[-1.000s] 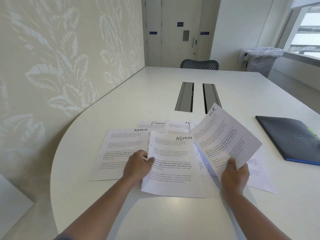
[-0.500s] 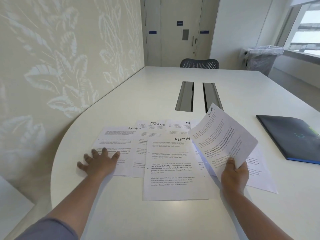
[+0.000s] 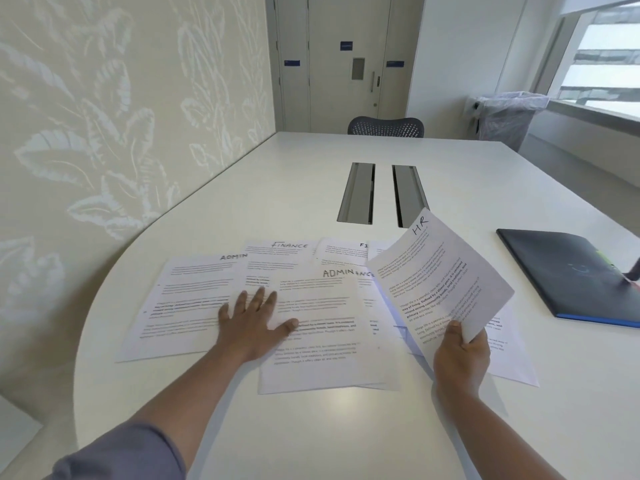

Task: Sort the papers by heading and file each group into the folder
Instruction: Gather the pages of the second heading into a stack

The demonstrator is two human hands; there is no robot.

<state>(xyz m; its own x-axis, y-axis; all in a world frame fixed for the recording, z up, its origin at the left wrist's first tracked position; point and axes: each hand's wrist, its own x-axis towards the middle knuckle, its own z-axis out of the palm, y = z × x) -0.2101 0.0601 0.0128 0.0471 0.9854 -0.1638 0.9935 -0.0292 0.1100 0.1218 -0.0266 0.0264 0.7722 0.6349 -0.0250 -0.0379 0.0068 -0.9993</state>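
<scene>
Currently the left hand [image 3: 251, 322], fingers straight and spread, presses the two overlapping ADMIN sheets [image 3: 194, 306] near left. The right hand [image 3: 462, 355] pinches the raised HR sheet [image 3: 440, 275]. Slide both ADMIN sheets together, edges aligned. The folder [image 3: 568, 275] lies far right.

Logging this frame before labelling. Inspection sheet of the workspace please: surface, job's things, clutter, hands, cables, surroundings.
Surface: white table, rounded near end, two cable slots in the middle.
Job's things: ADMIN sheet at left, second ADMIN sheet overlapping it, FINANCE sheets behind, HR sheet lifted and tilted, dark folder lying closed at right.
Clutter: nothing seen.
Hands: left hand flat, fingers spread, on the ADMIN sheets; right hand pinches the HR sheet's lower edge.
Cables: nothing seen.
Surroundings: patterned wall at left, chair at far end, door, lined bin, window.
</scene>
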